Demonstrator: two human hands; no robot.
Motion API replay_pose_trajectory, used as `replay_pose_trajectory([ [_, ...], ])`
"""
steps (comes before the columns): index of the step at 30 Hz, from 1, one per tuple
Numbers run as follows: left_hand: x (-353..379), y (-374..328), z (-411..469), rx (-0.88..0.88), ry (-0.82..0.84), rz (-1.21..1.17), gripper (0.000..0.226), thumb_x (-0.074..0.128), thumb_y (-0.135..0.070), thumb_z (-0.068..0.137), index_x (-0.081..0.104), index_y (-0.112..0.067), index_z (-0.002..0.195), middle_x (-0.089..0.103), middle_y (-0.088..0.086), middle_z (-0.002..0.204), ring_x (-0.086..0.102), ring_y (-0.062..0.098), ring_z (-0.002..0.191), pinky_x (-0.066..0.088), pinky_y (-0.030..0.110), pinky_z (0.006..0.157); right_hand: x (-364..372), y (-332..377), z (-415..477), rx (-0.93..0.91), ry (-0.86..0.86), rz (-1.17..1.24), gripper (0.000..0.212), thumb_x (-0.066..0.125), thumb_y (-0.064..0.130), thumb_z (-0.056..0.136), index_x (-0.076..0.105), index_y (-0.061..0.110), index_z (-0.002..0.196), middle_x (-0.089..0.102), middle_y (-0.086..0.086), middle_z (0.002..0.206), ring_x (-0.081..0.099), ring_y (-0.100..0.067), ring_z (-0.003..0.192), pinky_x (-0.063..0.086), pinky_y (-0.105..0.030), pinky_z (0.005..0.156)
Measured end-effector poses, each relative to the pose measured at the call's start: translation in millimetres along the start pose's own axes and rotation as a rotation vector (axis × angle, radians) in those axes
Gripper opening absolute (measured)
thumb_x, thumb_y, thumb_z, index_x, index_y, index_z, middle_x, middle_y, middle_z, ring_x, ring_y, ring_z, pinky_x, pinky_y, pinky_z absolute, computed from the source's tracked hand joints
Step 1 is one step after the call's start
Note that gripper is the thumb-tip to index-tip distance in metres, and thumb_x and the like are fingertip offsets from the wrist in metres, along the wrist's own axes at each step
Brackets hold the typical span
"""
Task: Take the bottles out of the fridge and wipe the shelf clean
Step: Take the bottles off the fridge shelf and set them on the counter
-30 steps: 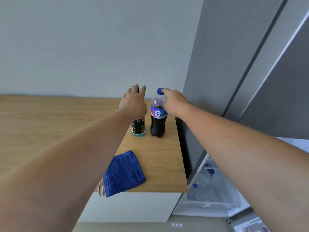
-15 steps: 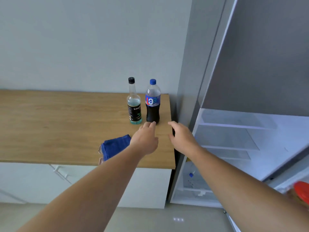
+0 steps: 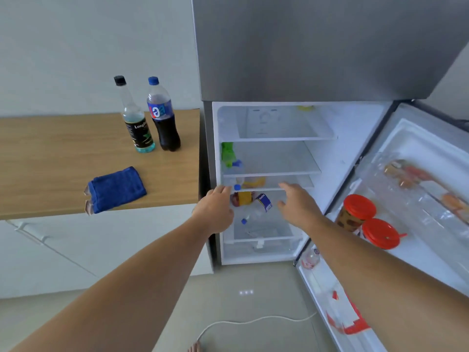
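Both bare forearms reach forward from the bottom of the view toward the open grey fridge [image 3: 317, 47]. The left hand [image 3: 215, 212] is at the left edge of the compartment, fingers loosely curled and empty, its fingertips [image 3: 224, 189] right at the front edge of the lower clear glass shelf [image 3: 291, 185]. The right hand [image 3: 298, 207] hovers in front of the same shelf, palm down, fingers spread and holding nothing. Between the two hands, just beyond the fingers, lie several clear plastic bottles with blue caps [image 3: 238, 174] — some on the shelf, some below it on their sides, jumbled so that their number cannot be told. On the wooden counter [image 3: 63, 153] to the left stand a tall clear bottle with a black cap and dark label [image 3: 135, 120] and a dark cola bottle with a blue cap [image 3: 163, 115], touching side by side; a folded blue cloth [image 3: 116, 190] lies near the counter's front edge. Two red-lidded jars [image 3: 368, 222] sit in the open door's rack on the right.
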State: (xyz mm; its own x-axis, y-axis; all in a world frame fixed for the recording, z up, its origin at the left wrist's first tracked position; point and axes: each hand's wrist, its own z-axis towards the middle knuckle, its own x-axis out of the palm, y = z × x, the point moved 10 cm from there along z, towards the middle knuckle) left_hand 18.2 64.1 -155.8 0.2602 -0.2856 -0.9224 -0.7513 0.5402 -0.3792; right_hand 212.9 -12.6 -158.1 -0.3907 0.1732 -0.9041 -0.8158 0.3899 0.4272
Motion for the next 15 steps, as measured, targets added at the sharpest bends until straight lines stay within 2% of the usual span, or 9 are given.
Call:
replay_pose_trajectory([
  [7, 17, -60, -4, 0.051, -0.01, 0.012, 0.068, 0.052, -0.021, 0.094, 0.023, -0.016, 0.154, 0.034, 0.003, 0.156, 0.036, 0.027, 0.139, 0.038, 0.041, 0.11, -29, -58, -31, 0.035, 0.002, 0.009, 0.058, 0.06, 0.028, 0.093, 0.039, 0.017, 0.146, 0.051, -0.011, 0.137, 0.054, -0.03, 0.121, 0.047, -0.041, 0.099],
  [15, 45, -65, 11, 0.048, 0.017, 0.002, 0.069, 0.057, -0.027, 0.094, 0.023, -0.017, 0.154, 0.035, 0.001, 0.155, 0.036, 0.025, 0.138, 0.038, 0.043, 0.112, -25, -78, -10, 0.013, 0.009, 0.022, 0.06, 0.061, 0.031, 0.094, 0.037, 0.019, 0.147, 0.05, -0.008, 0.14, 0.053, -0.028, 0.123, 0.047, -0.039, 0.1],
])
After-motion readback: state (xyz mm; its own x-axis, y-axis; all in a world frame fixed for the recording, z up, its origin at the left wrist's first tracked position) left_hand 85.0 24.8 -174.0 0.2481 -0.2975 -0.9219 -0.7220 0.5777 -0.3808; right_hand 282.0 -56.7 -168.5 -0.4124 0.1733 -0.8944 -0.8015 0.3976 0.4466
